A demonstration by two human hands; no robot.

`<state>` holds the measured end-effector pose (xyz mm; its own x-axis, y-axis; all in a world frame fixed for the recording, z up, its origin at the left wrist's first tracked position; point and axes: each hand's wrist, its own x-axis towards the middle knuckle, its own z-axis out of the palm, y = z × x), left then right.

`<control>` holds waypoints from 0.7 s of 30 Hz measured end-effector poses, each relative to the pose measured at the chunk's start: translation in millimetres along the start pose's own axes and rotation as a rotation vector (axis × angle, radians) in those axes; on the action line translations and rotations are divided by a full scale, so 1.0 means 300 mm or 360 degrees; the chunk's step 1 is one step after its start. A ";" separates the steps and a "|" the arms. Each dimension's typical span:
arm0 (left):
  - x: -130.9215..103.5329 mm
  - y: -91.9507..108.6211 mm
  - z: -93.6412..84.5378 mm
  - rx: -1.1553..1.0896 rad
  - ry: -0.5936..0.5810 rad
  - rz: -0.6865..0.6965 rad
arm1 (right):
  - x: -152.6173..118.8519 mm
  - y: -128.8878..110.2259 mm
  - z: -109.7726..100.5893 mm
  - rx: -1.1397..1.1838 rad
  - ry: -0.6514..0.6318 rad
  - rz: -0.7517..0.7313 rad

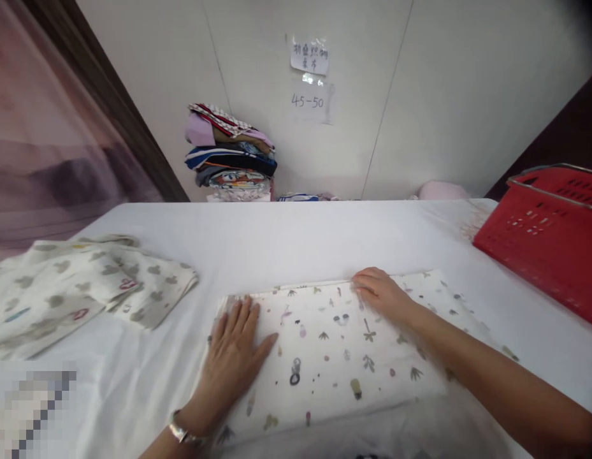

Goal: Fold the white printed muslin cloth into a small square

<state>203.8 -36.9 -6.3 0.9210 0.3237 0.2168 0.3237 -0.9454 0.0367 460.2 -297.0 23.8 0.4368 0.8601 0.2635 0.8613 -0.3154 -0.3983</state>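
A white cloth printed with small plants and figures lies folded flat in front of me. My left hand rests flat on its left end, fingers spread, with a metal band on the wrist. At the far edge of the cloth, my right hand has its fingers together and bent over the edge, pinching the fabric. The near side of the cloth is blurred.
Another white cloth with grey prints lies crumpled at the left on the white table. A red basket stands at the right. Behind the table rises a stack of folded fabrics, near a wall with paper signs.
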 end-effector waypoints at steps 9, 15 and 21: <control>0.161 0.054 -0.114 -0.0286 0.0068 0.0233 | 0.097 -0.057 0.069 -0.0016 -0.0176 -0.0004; 0.271 0.119 -0.080 -0.0373 -0.0095 0.0345 | 0.101 -0.091 0.071 0.0086 -0.0103 0.0069; 0.278 0.127 -0.075 -0.0364 -0.0061 0.0297 | 0.083 -0.071 0.071 0.0003 -0.0108 -0.0101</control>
<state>288.1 -46.8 35.2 0.9689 0.1403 0.2037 0.0944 -0.9710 0.2195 447.2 -260.2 20.2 0.3629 0.9034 0.2283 0.8861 -0.2587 -0.3845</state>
